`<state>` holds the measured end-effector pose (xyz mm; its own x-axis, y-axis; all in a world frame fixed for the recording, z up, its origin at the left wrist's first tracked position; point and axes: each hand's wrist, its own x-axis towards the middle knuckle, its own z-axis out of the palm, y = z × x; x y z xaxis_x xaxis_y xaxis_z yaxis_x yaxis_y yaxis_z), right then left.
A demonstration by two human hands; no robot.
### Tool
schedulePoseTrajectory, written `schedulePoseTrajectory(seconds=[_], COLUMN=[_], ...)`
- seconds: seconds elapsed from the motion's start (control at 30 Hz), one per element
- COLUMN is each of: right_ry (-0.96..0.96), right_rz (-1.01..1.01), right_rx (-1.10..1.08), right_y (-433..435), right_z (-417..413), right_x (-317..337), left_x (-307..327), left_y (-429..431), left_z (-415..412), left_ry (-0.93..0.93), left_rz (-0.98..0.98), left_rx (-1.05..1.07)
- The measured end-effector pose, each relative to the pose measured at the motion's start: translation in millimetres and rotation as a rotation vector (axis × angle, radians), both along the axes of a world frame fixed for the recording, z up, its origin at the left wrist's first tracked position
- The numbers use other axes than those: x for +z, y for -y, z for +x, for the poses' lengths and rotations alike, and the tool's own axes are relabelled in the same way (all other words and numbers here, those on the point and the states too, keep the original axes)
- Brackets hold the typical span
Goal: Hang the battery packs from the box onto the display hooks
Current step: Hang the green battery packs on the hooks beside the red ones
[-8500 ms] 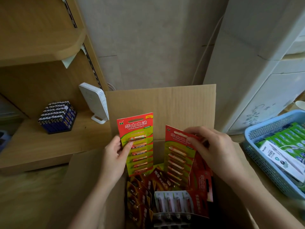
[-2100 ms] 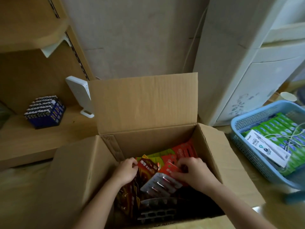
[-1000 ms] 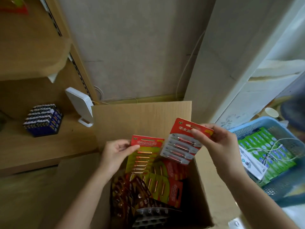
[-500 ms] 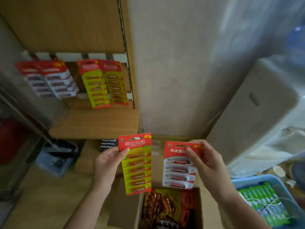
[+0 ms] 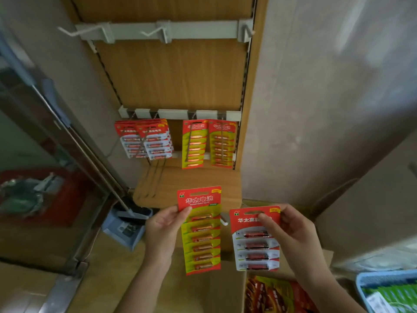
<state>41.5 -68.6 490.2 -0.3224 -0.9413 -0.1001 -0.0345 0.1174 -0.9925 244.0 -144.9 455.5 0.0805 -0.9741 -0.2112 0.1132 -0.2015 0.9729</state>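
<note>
The view has swung upward since half a second ago, bringing the display hooks [image 5: 180,114] into mid-frame, with hung packs [image 5: 144,138] beneath them. At lower centre the left hand [image 5: 165,227] pinches a green-and-yellow battery pack [image 5: 200,233] by its red header. Just right, the right hand [image 5: 291,229] pinches a red-and-white battery pack [image 5: 256,242], thumb across the header. Both hang above the cardboard box [image 5: 225,290], whose blurred contents are probably more packs.

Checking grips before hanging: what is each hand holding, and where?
Left hand pinches the yellow-green battery pack at its red top left corner; right hand pinches the red-and-white battery pack at its top right.
</note>
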Motion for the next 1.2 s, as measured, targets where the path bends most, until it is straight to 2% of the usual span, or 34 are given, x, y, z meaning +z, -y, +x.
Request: schedulePoseTrajectory(seconds=[0.27,0.57,0.97,1.2], right_ry=[0.088,0.104,0.116,0.145], right_rz=[-0.004,0.006,0.04,0.059], right_rx=[-0.205,-0.262,-0.217,-0.164], right_y=[62.3,89.4,109.9,132.5], right_z=[68.2,83.7,74.9,70.7], right_x=[-15.9,-14.1,-13.5,-19.1], left_x=[-13.9,-19.2,-21.3,-30.9], left_y=[75.2,109.3,138.3,187.6], left_z=[38.8,43.3,34.4,8.8], left_ry=[-0.058,-0.091,-0.03,-0.003], left_rz=[0.07,0.121,0.103,0.066], left_rx=[-0.123,-0.212,-0.198,-0.179])
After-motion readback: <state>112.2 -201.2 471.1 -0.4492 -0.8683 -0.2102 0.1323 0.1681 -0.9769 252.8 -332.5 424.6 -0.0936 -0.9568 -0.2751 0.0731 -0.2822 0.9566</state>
